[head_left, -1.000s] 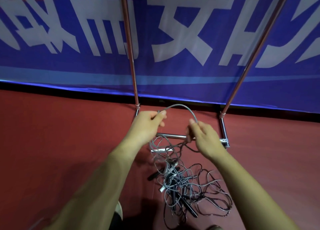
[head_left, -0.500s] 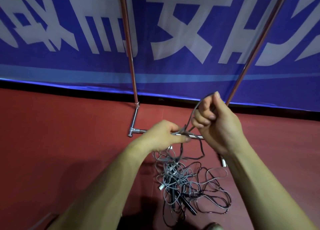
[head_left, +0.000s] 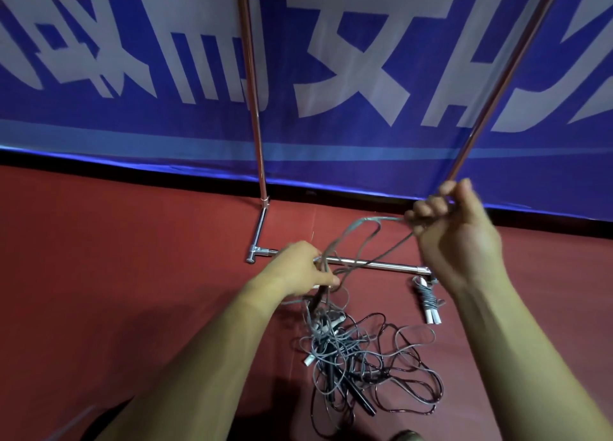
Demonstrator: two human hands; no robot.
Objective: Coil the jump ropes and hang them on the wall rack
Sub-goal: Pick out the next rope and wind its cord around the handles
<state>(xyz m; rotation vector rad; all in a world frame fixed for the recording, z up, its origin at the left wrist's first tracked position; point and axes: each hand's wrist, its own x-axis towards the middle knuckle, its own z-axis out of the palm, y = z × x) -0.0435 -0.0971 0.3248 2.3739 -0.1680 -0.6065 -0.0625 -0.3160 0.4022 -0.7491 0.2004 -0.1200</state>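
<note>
A tangle of thin grey and dark jump ropes (head_left: pixel 365 357) lies on the red floor below my hands. My left hand (head_left: pixel 298 270) grips a grey rope where several strands gather, with a dark handle hanging under it. My right hand (head_left: pixel 454 231) is raised to the right and grips the same grey rope (head_left: pixel 368 221), which stretches in loops between both hands. A coiled grey rope with white handles (head_left: pixel 428 299) lies on the floor by the rack's base. The metal rack (head_left: pixel 374 264) stands against the wall, its base bar behind the ropes.
A blue banner with large white characters (head_left: pixel 331 76) covers the wall behind the rack. The rack's two uprights (head_left: pixel 255 115) rise out of view. Red floor (head_left: pixel 116 275) spreads to the left and right. A shoe tip (head_left: pixel 406 435) shows at the bottom edge.
My right hand has swung up and to the right, drawing the grey rope out into longer loops. My left hand keeps its grip low at the gathered strands. The coiled rope has come into view.
</note>
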